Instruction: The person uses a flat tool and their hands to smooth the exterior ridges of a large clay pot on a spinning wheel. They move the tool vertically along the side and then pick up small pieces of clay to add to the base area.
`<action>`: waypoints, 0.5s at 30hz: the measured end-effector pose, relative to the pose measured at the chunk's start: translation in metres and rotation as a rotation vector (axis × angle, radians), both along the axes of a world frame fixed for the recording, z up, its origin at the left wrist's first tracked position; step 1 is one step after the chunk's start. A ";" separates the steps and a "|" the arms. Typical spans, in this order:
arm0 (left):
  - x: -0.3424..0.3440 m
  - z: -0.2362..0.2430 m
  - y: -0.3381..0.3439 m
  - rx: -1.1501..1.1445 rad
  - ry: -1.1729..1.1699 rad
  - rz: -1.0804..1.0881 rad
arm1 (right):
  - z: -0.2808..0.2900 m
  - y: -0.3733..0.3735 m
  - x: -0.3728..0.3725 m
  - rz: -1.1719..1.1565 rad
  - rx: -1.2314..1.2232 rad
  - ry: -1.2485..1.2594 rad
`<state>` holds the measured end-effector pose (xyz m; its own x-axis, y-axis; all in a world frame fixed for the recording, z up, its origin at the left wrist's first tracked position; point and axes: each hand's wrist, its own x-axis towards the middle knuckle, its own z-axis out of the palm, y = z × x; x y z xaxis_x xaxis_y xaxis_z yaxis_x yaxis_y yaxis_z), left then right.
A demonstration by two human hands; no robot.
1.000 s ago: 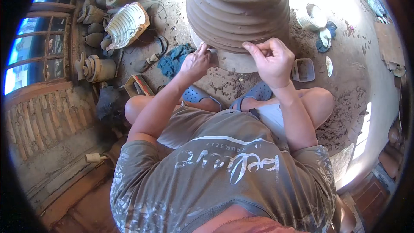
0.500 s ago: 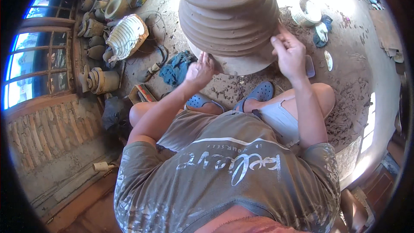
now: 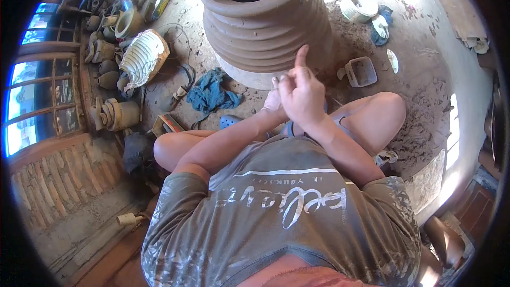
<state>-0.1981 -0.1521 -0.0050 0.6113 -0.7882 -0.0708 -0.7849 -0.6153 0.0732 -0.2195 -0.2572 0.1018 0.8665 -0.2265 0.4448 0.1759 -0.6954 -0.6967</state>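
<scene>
A large brown clay pot (image 3: 255,34) with ridged walls and a thick round rim stands upright on a pale round disc (image 3: 241,76). My right hand (image 3: 305,94) is before its lower right side, index finger stretched upward and the others curled, with nothing visible in it. That fingertip overlaps the lower ridges; whether it touches them I cannot tell. Close to the disc's near edge is my left hand (image 3: 273,101), partly covered by the right one, so its fingers are mostly hidden.
A blue-green cloth (image 3: 211,91) lies left of the disc. To the right are a clear plastic tub (image 3: 362,72), a pale bucket (image 3: 359,6) and a dark cloth with a white glove (image 3: 380,25). Several small pots (image 3: 109,81) and a ribbed shell-like piece (image 3: 144,59) line the left.
My right hand has left the pot's right side and come left to its front. The left hand has slid rightward along the disc's near edge. The whole view has shifted slightly.
</scene>
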 end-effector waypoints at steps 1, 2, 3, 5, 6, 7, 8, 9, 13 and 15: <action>-0.002 -0.003 0.001 -0.047 0.033 0.013 | -0.002 0.006 -0.002 0.009 -0.048 -0.018; -0.002 -0.006 0.003 -0.098 0.065 0.020 | -0.005 0.012 -0.004 0.017 -0.096 -0.036; -0.002 -0.011 0.007 -0.163 0.091 0.021 | -0.003 0.020 -0.007 0.034 -0.144 -0.049; -0.002 -0.020 0.017 -0.273 0.138 0.016 | 0.005 0.020 -0.016 0.122 -0.111 -0.035; 0.000 -0.022 0.022 -0.293 0.148 0.013 | 0.014 0.014 -0.018 0.194 -0.028 -0.013; 0.000 -0.022 0.025 -0.299 0.158 0.007 | 0.023 0.008 -0.019 0.257 0.049 0.012; 0.003 -0.022 0.025 -0.289 0.162 -0.005 | 0.029 -0.001 -0.013 0.132 0.105 -0.080; 0.004 -0.022 0.026 -0.269 0.162 -0.015 | 0.024 -0.013 -0.005 0.082 0.143 -0.049; 0.002 -0.018 0.028 -0.469 0.363 0.070 | 0.021 -0.024 0.002 0.121 0.125 0.005; -0.008 -0.012 0.032 -0.787 0.614 0.189 | 0.021 -0.011 -0.012 0.281 -0.041 -0.022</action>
